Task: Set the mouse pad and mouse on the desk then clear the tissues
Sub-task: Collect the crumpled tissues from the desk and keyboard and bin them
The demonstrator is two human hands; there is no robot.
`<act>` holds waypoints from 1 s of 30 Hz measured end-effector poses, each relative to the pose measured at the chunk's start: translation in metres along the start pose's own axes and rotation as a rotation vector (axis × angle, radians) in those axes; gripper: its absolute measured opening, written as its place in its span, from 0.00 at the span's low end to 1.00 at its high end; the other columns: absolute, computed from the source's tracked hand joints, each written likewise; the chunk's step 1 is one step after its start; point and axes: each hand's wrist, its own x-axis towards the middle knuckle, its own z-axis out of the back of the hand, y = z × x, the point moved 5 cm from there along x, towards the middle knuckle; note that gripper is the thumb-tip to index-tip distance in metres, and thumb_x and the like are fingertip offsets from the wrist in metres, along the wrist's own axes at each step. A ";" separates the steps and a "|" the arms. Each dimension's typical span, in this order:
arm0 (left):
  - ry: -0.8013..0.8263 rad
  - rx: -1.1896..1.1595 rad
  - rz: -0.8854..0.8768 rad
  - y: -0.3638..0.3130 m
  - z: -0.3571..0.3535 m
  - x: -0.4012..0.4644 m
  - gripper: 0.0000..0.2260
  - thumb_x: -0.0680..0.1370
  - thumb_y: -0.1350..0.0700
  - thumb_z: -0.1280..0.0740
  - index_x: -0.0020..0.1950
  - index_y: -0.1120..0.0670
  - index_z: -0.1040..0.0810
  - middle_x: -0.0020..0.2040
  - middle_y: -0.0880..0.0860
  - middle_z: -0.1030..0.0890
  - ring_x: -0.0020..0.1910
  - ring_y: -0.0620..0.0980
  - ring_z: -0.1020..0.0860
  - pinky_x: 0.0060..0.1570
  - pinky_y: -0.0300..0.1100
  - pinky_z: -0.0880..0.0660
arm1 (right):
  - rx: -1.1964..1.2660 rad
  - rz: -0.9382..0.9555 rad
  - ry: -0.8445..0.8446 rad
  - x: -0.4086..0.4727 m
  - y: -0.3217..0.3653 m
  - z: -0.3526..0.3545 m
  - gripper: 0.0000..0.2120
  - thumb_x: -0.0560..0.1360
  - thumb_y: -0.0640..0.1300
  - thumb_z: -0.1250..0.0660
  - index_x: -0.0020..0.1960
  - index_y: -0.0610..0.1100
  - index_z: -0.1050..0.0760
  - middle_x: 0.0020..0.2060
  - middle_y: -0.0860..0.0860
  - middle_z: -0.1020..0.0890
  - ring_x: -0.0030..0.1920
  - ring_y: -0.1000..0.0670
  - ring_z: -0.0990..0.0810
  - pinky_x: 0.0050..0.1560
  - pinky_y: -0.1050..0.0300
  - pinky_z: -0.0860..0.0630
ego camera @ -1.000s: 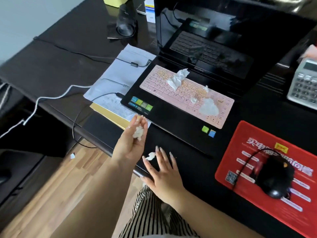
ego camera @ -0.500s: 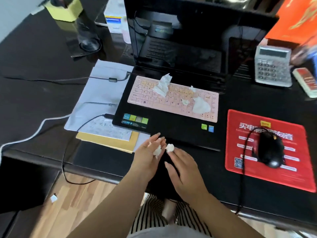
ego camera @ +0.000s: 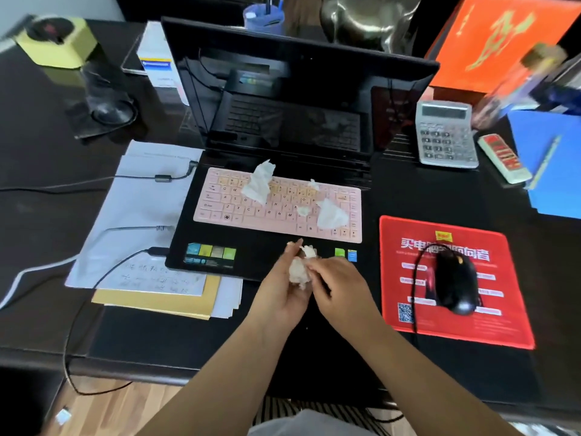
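Observation:
A red mouse pad [ego camera: 490,325] lies flat on the dark desk at the right, and a black wired mouse [ego camera: 454,283] sits on it. Several crumpled white tissues lie on the laptop's pink keyboard: a large one [ego camera: 259,182] at the upper left, another [ego camera: 330,215] at the right, and small scraps between them. Over the laptop's palm rest my left hand [ego camera: 279,291] cups a wad of balled tissue [ego camera: 298,270]. My right hand [ego camera: 339,287] pinches a small tissue piece [ego camera: 308,251] against that wad.
The open black laptop [ego camera: 283,121] fills the desk's middle. Papers and a yellow envelope [ego camera: 151,262] with cables across them lie to its left. A calculator [ego camera: 445,135], a blue folder [ego camera: 550,165] and an orange box [ego camera: 503,42] stand at the right. A scrap lies on the floor [ego camera: 63,415].
My right hand picked up a tissue scrap from the desk's front edge and carried it to my left hand. Both hands now meet over the palm rest. The view has swung rightward.

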 end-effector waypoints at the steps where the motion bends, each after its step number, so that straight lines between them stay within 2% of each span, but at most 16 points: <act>1: 0.024 -0.007 -0.007 -0.001 -0.005 0.001 0.06 0.74 0.56 0.34 0.45 0.58 0.21 0.34 0.54 0.17 0.31 0.46 0.18 0.34 0.36 0.20 | 0.005 -0.008 -0.010 0.003 -0.005 0.000 0.16 0.73 0.46 0.44 0.58 0.44 0.28 0.36 0.45 0.19 0.40 0.52 0.28 0.47 0.68 0.35; 3: 0.044 0.028 -0.033 -0.004 -0.010 0.004 0.08 0.76 0.56 0.36 0.44 0.59 0.20 0.35 0.53 0.17 0.32 0.45 0.18 0.36 0.35 0.20 | 0.004 -0.007 -0.030 0.008 -0.011 -0.001 0.19 0.73 0.46 0.44 0.62 0.45 0.31 0.35 0.44 0.19 0.41 0.52 0.30 0.46 0.62 0.34; 5: 0.005 0.033 -0.060 -0.007 -0.013 0.009 0.09 0.77 0.56 0.36 0.44 0.59 0.21 0.36 0.52 0.19 0.33 0.45 0.19 0.40 0.36 0.21 | -0.019 0.054 -0.050 0.012 -0.013 -0.002 0.17 0.73 0.44 0.42 0.58 0.41 0.24 0.34 0.45 0.18 0.38 0.52 0.28 0.43 0.63 0.33; 8: 0.002 -0.041 -0.089 -0.010 -0.018 0.016 0.09 0.75 0.54 0.35 0.44 0.58 0.19 0.37 0.53 0.18 0.36 0.46 0.18 0.48 0.39 0.22 | -0.020 0.105 -0.099 0.015 -0.013 -0.003 0.15 0.77 0.47 0.42 0.53 0.41 0.21 0.43 0.48 0.20 0.43 0.49 0.25 0.48 0.65 0.33; 10: 0.041 -0.106 -0.045 -0.007 -0.020 0.019 0.10 0.74 0.55 0.34 0.45 0.59 0.16 0.45 0.55 0.16 0.47 0.49 0.17 0.56 0.41 0.23 | -0.050 0.080 -0.080 0.017 -0.015 -0.007 0.20 0.80 0.52 0.49 0.56 0.43 0.23 0.52 0.51 0.27 0.51 0.49 0.28 0.56 0.62 0.36; 12: 0.058 -0.160 0.003 -0.005 -0.018 0.022 0.12 0.76 0.55 0.36 0.53 0.60 0.18 0.54 0.57 0.18 0.58 0.52 0.21 0.63 0.45 0.26 | -0.064 0.087 0.028 0.020 -0.014 -0.013 0.25 0.80 0.55 0.54 0.61 0.42 0.25 0.61 0.52 0.29 0.60 0.50 0.33 0.63 0.61 0.43; 13: 0.049 -0.169 0.007 -0.006 -0.017 0.025 0.12 0.77 0.55 0.37 0.54 0.60 0.20 0.53 0.57 0.18 0.56 0.52 0.20 0.61 0.46 0.25 | -0.028 0.091 0.108 0.022 -0.013 -0.016 0.27 0.80 0.56 0.56 0.64 0.41 0.29 0.65 0.51 0.30 0.64 0.52 0.36 0.66 0.62 0.46; 15: 0.009 -0.221 0.008 -0.008 -0.017 0.026 0.12 0.78 0.56 0.39 0.46 0.60 0.17 0.43 0.58 0.16 0.48 0.52 0.18 0.55 0.46 0.22 | 0.085 0.068 0.262 0.025 -0.009 -0.020 0.31 0.78 0.61 0.58 0.72 0.42 0.41 0.71 0.54 0.37 0.70 0.62 0.47 0.69 0.69 0.54; 16: -0.033 -0.238 0.002 -0.010 -0.016 0.030 0.16 0.79 0.56 0.40 0.41 0.60 0.16 0.39 0.57 0.16 0.45 0.52 0.19 0.54 0.45 0.22 | 0.164 0.036 0.356 0.026 -0.007 -0.023 0.31 0.77 0.63 0.57 0.73 0.46 0.50 0.71 0.58 0.44 0.69 0.69 0.55 0.68 0.72 0.59; 17: -0.088 -0.223 -0.007 -0.015 -0.017 0.033 0.17 0.80 0.55 0.41 0.39 0.59 0.17 0.38 0.56 0.16 0.43 0.51 0.19 0.53 0.44 0.22 | 0.227 0.009 0.424 0.028 -0.006 -0.027 0.31 0.75 0.63 0.56 0.72 0.50 0.57 0.70 0.61 0.50 0.67 0.73 0.60 0.68 0.72 0.61; 18: -0.123 -0.199 -0.017 -0.020 -0.019 0.034 0.16 0.80 0.55 0.41 0.41 0.58 0.18 0.38 0.56 0.16 0.41 0.51 0.19 0.50 0.43 0.22 | 0.266 0.002 0.425 0.031 -0.004 -0.026 0.30 0.75 0.62 0.55 0.72 0.52 0.60 0.70 0.62 0.52 0.67 0.73 0.61 0.69 0.70 0.61; 20: -0.122 -0.274 -0.052 -0.032 -0.025 0.043 0.12 0.80 0.57 0.40 0.44 0.60 0.21 0.41 0.57 0.17 0.40 0.50 0.17 0.40 0.42 0.18 | 0.281 0.008 0.287 0.043 -0.011 -0.023 0.29 0.77 0.60 0.54 0.74 0.53 0.57 0.71 0.58 0.50 0.70 0.68 0.58 0.73 0.65 0.58; 22: -0.122 -0.384 -0.100 -0.044 -0.030 0.050 0.10 0.80 0.60 0.40 0.44 0.63 0.22 0.45 0.58 0.20 0.43 0.49 0.21 0.37 0.40 0.19 | 0.130 -0.032 0.126 0.058 -0.039 -0.021 0.25 0.78 0.55 0.52 0.73 0.50 0.52 0.71 0.52 0.50 0.72 0.63 0.57 0.74 0.59 0.55; 24: -0.143 -0.383 -0.155 -0.052 -0.032 0.054 0.09 0.79 0.62 0.41 0.46 0.63 0.22 0.44 0.58 0.21 0.41 0.48 0.22 0.37 0.39 0.19 | -0.075 -0.100 0.111 0.069 -0.069 -0.024 0.27 0.76 0.49 0.52 0.73 0.42 0.47 0.72 0.45 0.46 0.73 0.51 0.50 0.71 0.50 0.50; 27: -0.153 -0.339 -0.175 -0.055 -0.034 0.056 0.08 0.79 0.64 0.41 0.48 0.62 0.23 0.40 0.58 0.20 0.39 0.48 0.22 0.37 0.39 0.19 | -0.280 -0.047 0.154 0.074 -0.091 -0.030 0.25 0.75 0.43 0.50 0.66 0.31 0.34 0.65 0.35 0.29 0.66 0.37 0.31 0.64 0.41 0.40; 30: -0.153 -0.331 -0.168 -0.051 -0.033 0.057 0.08 0.79 0.64 0.41 0.48 0.62 0.22 0.37 0.58 0.18 0.40 0.48 0.22 0.37 0.39 0.19 | -0.302 0.078 0.126 0.069 -0.088 -0.030 0.19 0.70 0.36 0.45 0.57 0.33 0.24 0.55 0.38 0.19 0.56 0.38 0.21 0.56 0.42 0.29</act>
